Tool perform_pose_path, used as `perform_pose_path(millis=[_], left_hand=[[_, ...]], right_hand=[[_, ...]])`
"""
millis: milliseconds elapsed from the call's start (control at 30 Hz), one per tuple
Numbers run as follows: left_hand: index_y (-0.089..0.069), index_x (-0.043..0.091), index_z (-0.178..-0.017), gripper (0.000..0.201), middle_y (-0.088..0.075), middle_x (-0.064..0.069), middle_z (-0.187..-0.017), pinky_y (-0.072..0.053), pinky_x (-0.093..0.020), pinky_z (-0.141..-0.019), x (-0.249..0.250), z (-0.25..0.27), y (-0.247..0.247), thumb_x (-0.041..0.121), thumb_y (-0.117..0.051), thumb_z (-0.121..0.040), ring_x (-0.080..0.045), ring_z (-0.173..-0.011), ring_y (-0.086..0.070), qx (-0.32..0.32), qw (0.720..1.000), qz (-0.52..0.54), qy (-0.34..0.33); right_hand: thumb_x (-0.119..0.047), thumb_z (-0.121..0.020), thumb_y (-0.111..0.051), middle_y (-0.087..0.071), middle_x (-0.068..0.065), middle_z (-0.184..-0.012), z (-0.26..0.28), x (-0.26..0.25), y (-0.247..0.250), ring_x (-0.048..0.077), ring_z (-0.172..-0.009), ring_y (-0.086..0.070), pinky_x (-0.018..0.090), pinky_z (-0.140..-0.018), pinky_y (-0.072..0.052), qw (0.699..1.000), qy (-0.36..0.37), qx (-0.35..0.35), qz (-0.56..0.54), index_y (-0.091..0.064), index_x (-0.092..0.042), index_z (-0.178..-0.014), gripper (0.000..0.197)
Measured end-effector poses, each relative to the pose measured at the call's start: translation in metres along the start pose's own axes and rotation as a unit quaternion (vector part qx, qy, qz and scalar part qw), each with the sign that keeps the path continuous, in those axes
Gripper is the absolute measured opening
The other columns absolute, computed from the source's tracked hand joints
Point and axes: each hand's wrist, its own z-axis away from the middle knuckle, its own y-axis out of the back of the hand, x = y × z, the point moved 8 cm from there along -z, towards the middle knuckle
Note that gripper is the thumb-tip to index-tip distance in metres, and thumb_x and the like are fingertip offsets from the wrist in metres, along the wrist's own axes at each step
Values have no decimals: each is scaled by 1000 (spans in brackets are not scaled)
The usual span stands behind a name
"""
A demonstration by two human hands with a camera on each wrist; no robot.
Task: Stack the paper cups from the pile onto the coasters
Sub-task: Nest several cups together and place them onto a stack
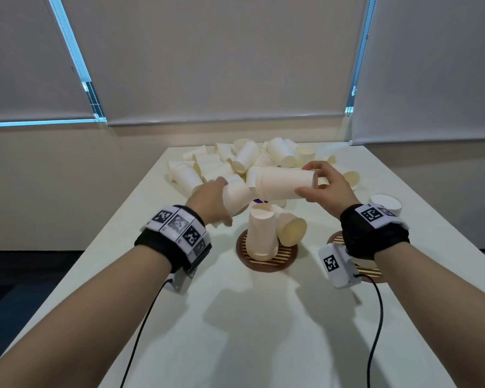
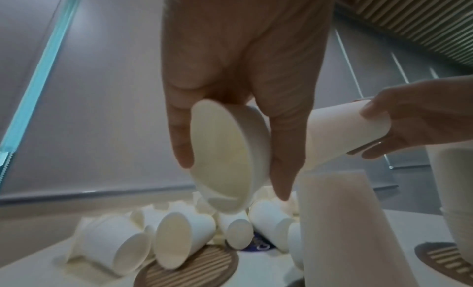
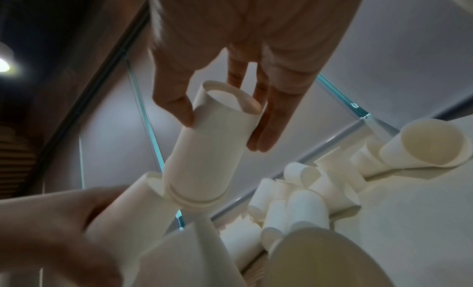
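Note:
My left hand (image 1: 216,203) grips one white paper cup (image 1: 237,196) round its wall, mouth turned back toward my wrist (image 2: 225,156). My right hand (image 1: 319,182) pinches the base end of a short nested stack of cups (image 1: 284,184), held sideways over the table with its rims (image 3: 194,198) facing the left cup. The left cup's base (image 3: 151,182) sits right beside those rims; contact cannot be told. Below, an upside-down cup stack (image 1: 262,233) stands on the middle slatted coaster (image 1: 284,259). The loose pile (image 1: 249,161) lies at the far end of the table.
One cup (image 1: 291,229) lies on its side against the middle stack. A second coaster (image 1: 371,271) sits under my right wrist, and a third (image 2: 194,269) has cups lying on it. An upturned cup (image 1: 385,204) stands at the right. Cables trail over the near table (image 1: 249,331).

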Motion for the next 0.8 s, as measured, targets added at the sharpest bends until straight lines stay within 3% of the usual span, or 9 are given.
perform_pose_path(millis=[100, 233, 333, 433, 533, 667, 733, 800], left_hand=[[-33, 15, -138, 91, -60, -10, -117, -54, -43, -85, 24, -7, 11, 11, -82, -63, -30, -106, -59, 29, 999, -6, -39], [-23, 17, -144, 97, -60, -11, -117, -47, -36, -83, 39, -11, 15, 15, -80, -66, -30, -108, -57, 56, 995, 10, -81], [-22, 20, -144, 101, -60, -10, -116, -48, -36, -81, 44, -10, 14, 17, -83, -63, -29, -105, -57, 65, 993, 19, -95], [-23, 20, -144, 102, -60, -10, -116, -51, -39, -85, 46, -9, 15, 18, -84, -63, -29, -105, -57, 66, 992, 28, -102], [-22, 21, -144, 103, -58, -9, -119, -46, -35, -83, 48, -9, 18, 19, -85, -63, -29, -108, -55, 69, 990, 42, -117], [-22, 20, -145, 105, -58, -11, -121, -46, -35, -84, 47, -9, 16, 17, -85, -62, -30, -111, -55, 55, 990, 48, -118], [-21, 19, -146, 108, -57, -12, -122, -46, -37, -88, 47, -7, 15, 16, -87, -60, -31, -112, -54, 49, 990, 71, -115], [-21, 18, -145, 110, -56, -10, -120, -43, -31, -85, 54, -5, 16, 16, -88, -58, -29, -111, -53, 54, 983, 114, -132]], right_hand=[[-8, -75, -72, -50, 1, -109, -1, -12, 4, 29, -89, -61, 43, -78, -55, 999, 19, 5, -26, -54, -27, -103, 38], [-13, -73, -70, -50, 3, -110, 0, -24, 18, 24, -85, -57, 24, -61, -48, 998, 28, 20, -51, -52, -26, -103, 37], [-24, -63, -61, -51, 1, -103, 2, -33, 21, 17, -77, -52, 22, -56, -41, 998, 25, 10, -63, -53, -25, -101, 38], [-24, -64, -57, -51, -5, -87, 1, -40, 23, 12, -69, -46, 22, -53, -37, 995, 35, 20, -94, -53, -20, -101, 38], [-24, -61, -59, -49, -3, -82, 1, -45, 24, 13, -67, -44, 23, -51, -35, 992, 39, 25, -120, -53, -20, -95, 34], [-42, -47, -57, -49, 0, -81, 2, -50, 27, 16, -69, -43, 25, -50, -33, 990, 38, 33, -132, -53, -23, -83, 41], [-40, -49, -58, -49, 2, -83, 1, -50, 25, 16, -68, -42, 24, -50, -33, 990, 35, 28, -133, -53, -20, -84, 41], [-34, -58, -63, -49, 2, -84, -1, -50, 17, 14, -65, -42, 19, -48, -34, 994, 28, 2, -108, -54, -15, -95, 42]])
